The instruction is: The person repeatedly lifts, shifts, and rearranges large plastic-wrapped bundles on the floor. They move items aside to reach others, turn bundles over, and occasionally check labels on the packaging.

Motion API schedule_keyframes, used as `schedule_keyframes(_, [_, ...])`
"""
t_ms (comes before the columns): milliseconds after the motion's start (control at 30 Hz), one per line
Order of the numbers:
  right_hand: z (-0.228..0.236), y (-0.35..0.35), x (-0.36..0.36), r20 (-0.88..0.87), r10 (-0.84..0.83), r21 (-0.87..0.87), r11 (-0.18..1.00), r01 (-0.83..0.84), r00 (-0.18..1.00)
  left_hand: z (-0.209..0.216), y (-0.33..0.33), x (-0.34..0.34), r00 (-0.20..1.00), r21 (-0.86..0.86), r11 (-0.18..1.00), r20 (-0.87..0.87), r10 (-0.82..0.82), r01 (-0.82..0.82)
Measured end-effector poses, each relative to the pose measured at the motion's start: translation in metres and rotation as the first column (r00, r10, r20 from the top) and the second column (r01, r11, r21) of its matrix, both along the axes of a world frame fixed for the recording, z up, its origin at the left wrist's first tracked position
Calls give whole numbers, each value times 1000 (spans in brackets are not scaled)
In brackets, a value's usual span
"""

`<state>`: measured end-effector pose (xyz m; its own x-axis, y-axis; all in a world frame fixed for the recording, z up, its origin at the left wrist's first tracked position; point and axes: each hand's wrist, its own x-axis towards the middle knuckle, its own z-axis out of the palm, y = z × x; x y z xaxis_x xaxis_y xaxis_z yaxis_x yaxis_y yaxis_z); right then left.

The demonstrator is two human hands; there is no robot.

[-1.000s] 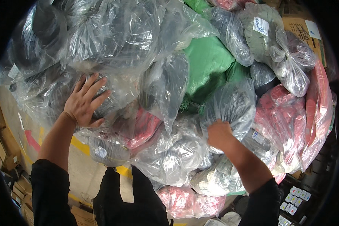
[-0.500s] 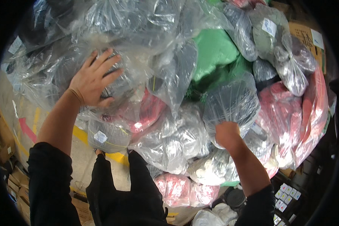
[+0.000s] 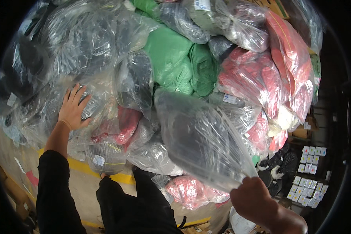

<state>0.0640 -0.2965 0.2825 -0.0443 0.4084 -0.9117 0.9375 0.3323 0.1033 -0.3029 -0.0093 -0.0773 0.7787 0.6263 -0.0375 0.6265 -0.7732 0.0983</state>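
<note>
Clenches a clear bag (image 3: pixel 201 138) by its end in the right hand (image 3: pixel 255 197) at half past four, likely for purchase, resting the spread left hand (image 3: pixel 73 109) on another bag (image 3: pixel 100 91) at nine.

Gathered bag (image 3: pixel 199 134): clear plastic, dark contents | taut towards its bunched neck | slants 10 to 4 o'clock, neck at 4 || wrinkled bag (image 3: pixel 100 97): clear, greyish inside | lies at 9 o'clock

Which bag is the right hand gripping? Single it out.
The clear bag with dark contents, stretched toward the right hand, its narrowed end in that fist; the hand grips no other bag.
</note>
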Motion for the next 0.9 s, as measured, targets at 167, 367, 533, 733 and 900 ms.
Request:
schedule_keyframes(167, [57,-43,-26,19,-288,5,958,288,958,1,1,0,1000,33,999,-14,-6,6])
schedule_keyframes(367, [68,-170,-73,-96,-664,118,732,671,741,10,-13,9,992,90,996,-123,33,-22])
schedule_keyframes(533, [34,-263,-105,-217,-786,87,575,814,578,16,-33,34,948,165,975,-258,186,-147])
schedule_keyframes(733, [-81,-380,-105,-256,-920,-99,329,939,295,-21,-132,24,925,-177,910,141,-353,375])
schedule_keyframes(900, [-160,-433,-144,-343,-939,-70,45,997,18,-44,-217,-33,880,-692,641,-16,-475,333])
